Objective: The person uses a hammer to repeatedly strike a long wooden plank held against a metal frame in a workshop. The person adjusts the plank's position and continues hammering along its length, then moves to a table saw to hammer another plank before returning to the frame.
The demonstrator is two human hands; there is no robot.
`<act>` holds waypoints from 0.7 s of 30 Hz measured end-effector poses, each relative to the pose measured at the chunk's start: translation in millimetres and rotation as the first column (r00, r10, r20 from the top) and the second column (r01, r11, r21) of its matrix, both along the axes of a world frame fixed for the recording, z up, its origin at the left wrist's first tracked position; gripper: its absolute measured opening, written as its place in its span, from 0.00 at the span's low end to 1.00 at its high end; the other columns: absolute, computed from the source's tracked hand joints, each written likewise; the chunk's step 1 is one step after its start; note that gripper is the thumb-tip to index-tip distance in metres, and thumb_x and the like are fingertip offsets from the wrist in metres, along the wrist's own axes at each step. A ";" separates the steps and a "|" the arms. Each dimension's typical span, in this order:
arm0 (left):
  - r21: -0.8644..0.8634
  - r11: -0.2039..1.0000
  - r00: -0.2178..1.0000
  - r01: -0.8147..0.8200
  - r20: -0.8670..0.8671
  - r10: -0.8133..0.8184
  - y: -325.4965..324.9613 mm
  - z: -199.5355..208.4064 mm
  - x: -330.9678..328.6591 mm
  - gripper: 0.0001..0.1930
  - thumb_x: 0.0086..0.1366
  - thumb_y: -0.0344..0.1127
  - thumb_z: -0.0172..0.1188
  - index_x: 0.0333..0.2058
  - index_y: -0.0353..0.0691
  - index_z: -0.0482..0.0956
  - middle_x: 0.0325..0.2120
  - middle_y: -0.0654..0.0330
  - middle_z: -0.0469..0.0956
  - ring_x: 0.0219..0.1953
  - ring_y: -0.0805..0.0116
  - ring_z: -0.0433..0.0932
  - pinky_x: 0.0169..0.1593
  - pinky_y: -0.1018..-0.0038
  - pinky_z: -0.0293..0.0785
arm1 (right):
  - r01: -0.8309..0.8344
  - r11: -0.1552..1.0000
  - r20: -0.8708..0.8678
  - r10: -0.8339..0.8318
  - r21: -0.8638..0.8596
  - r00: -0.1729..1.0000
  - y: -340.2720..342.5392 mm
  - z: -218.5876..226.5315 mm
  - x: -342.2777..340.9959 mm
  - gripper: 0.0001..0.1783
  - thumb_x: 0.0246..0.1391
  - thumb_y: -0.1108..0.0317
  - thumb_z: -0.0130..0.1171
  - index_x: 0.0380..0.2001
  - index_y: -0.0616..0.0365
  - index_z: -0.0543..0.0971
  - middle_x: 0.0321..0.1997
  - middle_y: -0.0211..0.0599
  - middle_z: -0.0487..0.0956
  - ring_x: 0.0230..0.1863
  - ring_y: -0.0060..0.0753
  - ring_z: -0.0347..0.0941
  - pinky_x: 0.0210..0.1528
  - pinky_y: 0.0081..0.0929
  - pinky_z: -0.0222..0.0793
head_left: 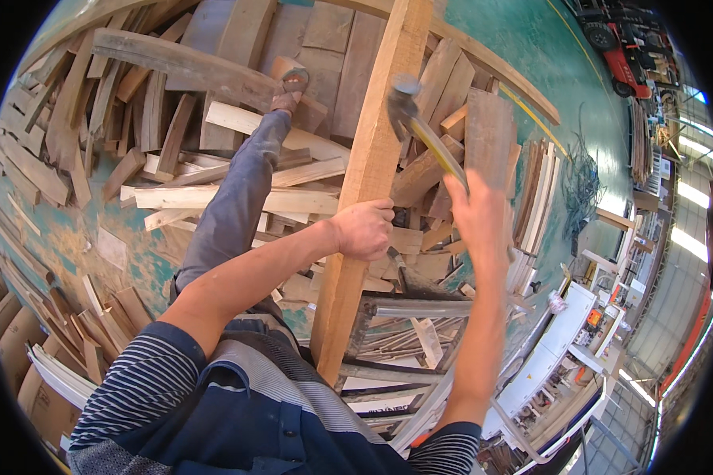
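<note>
A long squared wooden beam (pixel 375 154) runs from near my waist up past the top of the view. My left hand (pixel 364 229) is closed around it near the middle, fingers curled over its right edge. My right hand (pixel 481 207), blurred by motion, grips a hammer (pixel 440 152) by its yellow and dark handle. The hammer's metal head hangs over the beam's right edge, above my left fist; whether it touches the wood I cannot tell. My leg reaches forward to the left, its foot among timber pieces.
Offcuts and boards (pixel 238 198) lie heaped on both sides of the beam. A dark metal frame (pixel 412 307) stands just right of the beam's near end. White machinery (pixel 543 336) is at the right, and a red forklift (pixel 627 67) is far right on the green floor (pixel 547 63).
</note>
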State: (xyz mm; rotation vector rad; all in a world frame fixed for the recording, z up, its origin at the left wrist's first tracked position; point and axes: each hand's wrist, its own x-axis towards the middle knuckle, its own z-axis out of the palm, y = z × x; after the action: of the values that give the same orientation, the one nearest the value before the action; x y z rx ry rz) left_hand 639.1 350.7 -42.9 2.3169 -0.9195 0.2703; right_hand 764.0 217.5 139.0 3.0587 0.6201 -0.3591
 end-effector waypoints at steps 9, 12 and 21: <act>-0.076 0.997 1.000 0.006 0.016 -0.004 -1.0 -8.3 -0.3 0.12 0.50 0.43 0.62 0.11 0.50 0.77 0.17 0.68 0.76 0.31 0.65 0.74 0.55 0.69 0.69 | -0.202 0.956 -0.114 0.181 -0.211 0.977 49.7 32.3 31.7 0.22 0.67 0.50 0.59 0.35 0.62 0.80 0.30 0.58 0.83 0.36 0.66 0.81 0.40 0.57 0.76; -0.071 0.997 1.000 -0.007 0.018 0.008 -0.8 -9.5 2.0 0.13 0.50 0.43 0.62 0.11 0.50 0.77 0.18 0.68 0.77 0.31 0.65 0.75 0.55 0.69 0.69 | -0.155 0.954 -0.101 0.133 -0.257 0.986 37.0 28.5 23.0 0.23 0.67 0.49 0.59 0.35 0.62 0.79 0.31 0.60 0.83 0.38 0.68 0.80 0.41 0.59 0.74; -0.049 0.999 1.000 -0.006 -0.015 0.005 -1.9 -3.9 -1.0 0.14 0.53 0.44 0.62 0.12 0.48 0.80 0.19 0.67 0.79 0.32 0.66 0.76 0.56 0.69 0.69 | -0.035 0.965 -0.067 0.018 -0.259 0.998 3.0 53.2 -31.6 0.19 0.68 0.54 0.58 0.34 0.61 0.75 0.26 0.56 0.82 0.31 0.65 0.81 0.33 0.55 0.76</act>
State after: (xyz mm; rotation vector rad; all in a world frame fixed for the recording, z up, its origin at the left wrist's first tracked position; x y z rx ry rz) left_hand 638.2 348.8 -46.8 2.2739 -0.8892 0.2743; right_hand 732.4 220.5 192.2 2.7956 0.5642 -0.4977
